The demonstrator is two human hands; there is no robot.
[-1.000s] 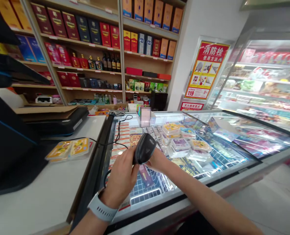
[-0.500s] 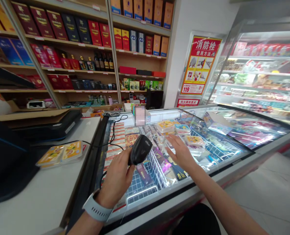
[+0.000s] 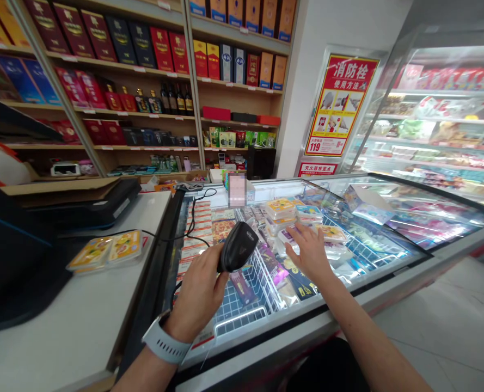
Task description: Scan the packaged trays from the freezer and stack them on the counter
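Observation:
My left hand [image 3: 201, 286] is wrapped round the handle of a black barcode scanner [image 3: 238, 246], held over the glass lid of the chest freezer [image 3: 274, 332]. A grey watch strap circles that wrist. My right hand [image 3: 309, 253] has its fingers spread at a clear-wrapped white pack [image 3: 283, 239] on the freezer top; whether the fingertips press on it I cannot tell. Just behind it are stacked packs with orange labels [image 3: 281, 208] and a blue-labelled pack [image 3: 308, 213]. Another orange-labelled pack [image 3: 332, 234] lies right of the hand.
On the white counter [image 3: 74, 316] at left lie two yellow-labelled packs [image 3: 124, 246]. A black cable [image 3: 193, 218] crosses the freezer's left end. An open carton [image 3: 368, 204] sits on the freezer's right part. Shelves [image 3: 144, 114] of boxes and bottles stand behind.
My right hand has shifted slightly right, and the white pack by its fingers shows more plainly. The scanner stays in my left hand, and the view has turned a little.

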